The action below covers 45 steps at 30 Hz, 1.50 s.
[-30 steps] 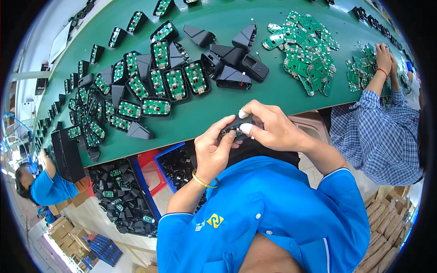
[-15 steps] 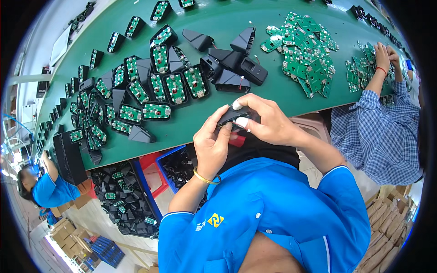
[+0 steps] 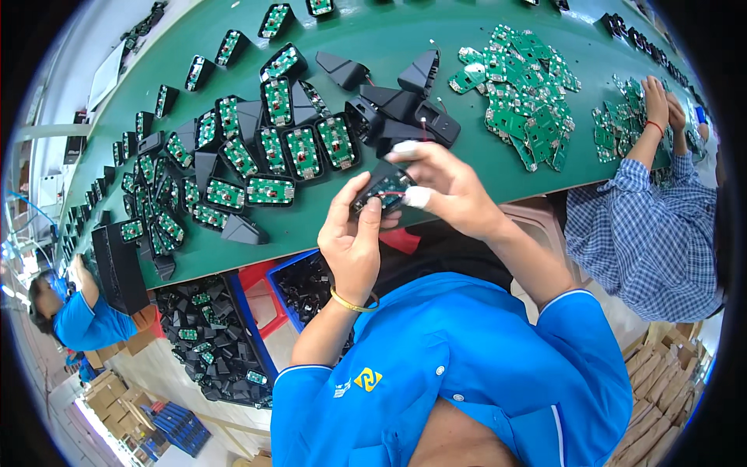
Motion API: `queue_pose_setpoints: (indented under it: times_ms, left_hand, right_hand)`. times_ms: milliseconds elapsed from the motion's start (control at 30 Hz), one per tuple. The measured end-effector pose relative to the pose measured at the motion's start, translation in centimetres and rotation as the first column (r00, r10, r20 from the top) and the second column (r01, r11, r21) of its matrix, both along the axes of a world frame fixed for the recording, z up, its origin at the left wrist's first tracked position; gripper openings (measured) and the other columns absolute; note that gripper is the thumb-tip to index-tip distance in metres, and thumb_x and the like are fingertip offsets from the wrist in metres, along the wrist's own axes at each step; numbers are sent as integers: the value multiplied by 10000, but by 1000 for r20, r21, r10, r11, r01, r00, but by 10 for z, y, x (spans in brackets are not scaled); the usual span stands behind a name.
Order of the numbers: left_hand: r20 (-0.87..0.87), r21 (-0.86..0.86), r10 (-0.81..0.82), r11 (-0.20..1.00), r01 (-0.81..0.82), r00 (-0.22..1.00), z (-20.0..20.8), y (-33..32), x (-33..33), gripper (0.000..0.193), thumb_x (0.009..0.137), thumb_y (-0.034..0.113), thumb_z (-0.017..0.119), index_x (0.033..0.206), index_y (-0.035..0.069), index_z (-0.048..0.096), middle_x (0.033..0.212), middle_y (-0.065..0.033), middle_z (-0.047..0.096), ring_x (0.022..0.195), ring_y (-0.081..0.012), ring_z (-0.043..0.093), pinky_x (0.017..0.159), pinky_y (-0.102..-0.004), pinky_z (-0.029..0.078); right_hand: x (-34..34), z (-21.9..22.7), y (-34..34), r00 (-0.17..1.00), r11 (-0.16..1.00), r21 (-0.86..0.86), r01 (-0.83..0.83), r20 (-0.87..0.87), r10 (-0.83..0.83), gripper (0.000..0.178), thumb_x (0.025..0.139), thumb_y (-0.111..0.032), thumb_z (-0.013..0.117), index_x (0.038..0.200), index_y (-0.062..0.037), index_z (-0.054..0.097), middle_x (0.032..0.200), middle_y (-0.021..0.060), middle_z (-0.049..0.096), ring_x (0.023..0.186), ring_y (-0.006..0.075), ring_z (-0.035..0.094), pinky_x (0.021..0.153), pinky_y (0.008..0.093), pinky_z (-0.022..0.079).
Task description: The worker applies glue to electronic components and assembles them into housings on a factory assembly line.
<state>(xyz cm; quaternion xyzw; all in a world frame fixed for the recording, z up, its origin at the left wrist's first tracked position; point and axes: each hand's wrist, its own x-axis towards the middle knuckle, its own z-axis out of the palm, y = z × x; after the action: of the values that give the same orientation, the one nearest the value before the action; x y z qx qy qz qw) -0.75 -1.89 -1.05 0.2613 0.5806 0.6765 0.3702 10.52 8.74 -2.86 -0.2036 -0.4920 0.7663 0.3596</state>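
Over the table's near edge, a small black plastic housing (image 3: pixel 387 180) is tilted so that the green circuit board inside and a red wire show. My left hand (image 3: pixel 352 237) grips its left end, with the thumb on the board side. My right hand (image 3: pixel 455 191) is at the other end, its index finger near the top corner and its thumb by the wire. White covers wrap that thumb and index finger. Just beyond my hands lie several black housings (image 3: pixel 389 101), some with wire leads. Left of these stand housings with green boards in them (image 3: pixel 301 152).
A heap of loose green circuit boards (image 3: pixel 533 97) lies on the green table (image 3: pixel 311 226) to the right. Below the edge stand a bin of black parts (image 3: pixel 214 342) and a blue crate (image 3: pixel 284 272). Co-workers sit at right (image 3: pixel 638 226) and far left (image 3: pixel 89 311).
The housing has turned and moved slightly left, bringing its board and red wire into sight. My right index finger and thumb are spread wider apart.
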Motion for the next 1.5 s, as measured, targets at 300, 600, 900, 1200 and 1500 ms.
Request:
queue_pose_setpoints:
  times_ms: [300,600,900,1200,1500]
  left_hand:
    - [-362,95,90,994,-60,928,-20,5,13,340,895,-28,562,1234,-34,553,1066,-145,627,855,-148,616,776,-237,520]
    - [-271,20,39,999,-35,962,-22,-1,7,386,884,-42,554,1270,-29,536,1098,-133,618,930,-151,587,836,-241,484]
    - [417,37,12,999,-31,909,0,1,7,445,865,-77,523,1307,-31,496,1151,-149,589,924,-175,600,784,-246,536]
    - [43,50,-28,998,26,999,-3,-7,10,432,855,-74,554,1284,-34,517,1148,-150,603,925,-192,611,797,-272,545]
    - [-652,-9,-37,999,40,757,-7,-8,5,449,746,-106,618,1187,-19,610,1216,-223,603,1068,-301,620,884,-338,511]
  right_hand:
    - [-5,6,-39,888,842,472,261,226,-402,136,803,-13,655,937,7,669,901,77,611,788,173,527,727,266,421]
    - [-25,-1,-42,888,614,737,283,40,-458,103,796,-19,645,897,-2,656,894,75,591,798,199,492,697,298,410]
    - [-7,19,-15,832,377,925,47,172,-527,76,764,-42,628,839,-26,631,801,64,565,658,193,488,562,314,389]
    - [2,32,-8,791,321,904,-281,408,-456,85,698,-44,623,779,-46,598,696,54,543,427,205,415,401,315,319]
    - [2,41,-6,745,282,872,-400,489,-454,78,674,-68,621,693,-46,549,615,59,523,422,224,415,414,321,334]
